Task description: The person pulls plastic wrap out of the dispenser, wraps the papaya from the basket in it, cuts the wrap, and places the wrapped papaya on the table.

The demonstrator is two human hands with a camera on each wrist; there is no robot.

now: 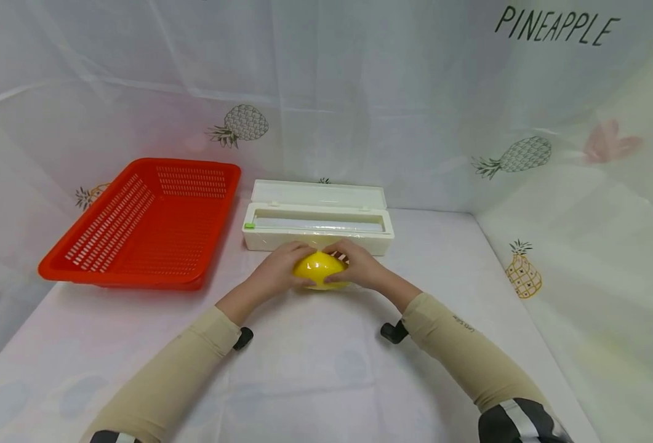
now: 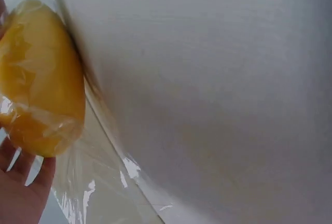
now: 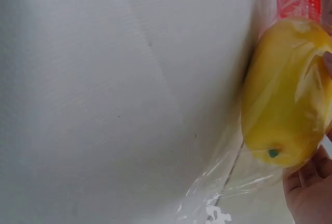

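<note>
Head view: yellow fruit (image 1: 319, 268) sits between left fingers (image 1: 298, 248) and right fingers (image 1: 349, 248), both gripping its opposite sides.

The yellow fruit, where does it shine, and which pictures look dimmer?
Head view: bright, white glints on the fruit; left wrist: dimmer, white glare on the film; right wrist: dimmer too, pale streaks over the fruit, dark shadow beside it.

The site presented as a tabletop booth: thin, white, pineapple-printed sheeting (image 1: 370, 111) hung at ten, twelve and two o'clock around a flat, white-covered table (image 1: 304, 369). Room type was undeterminable.
</note>
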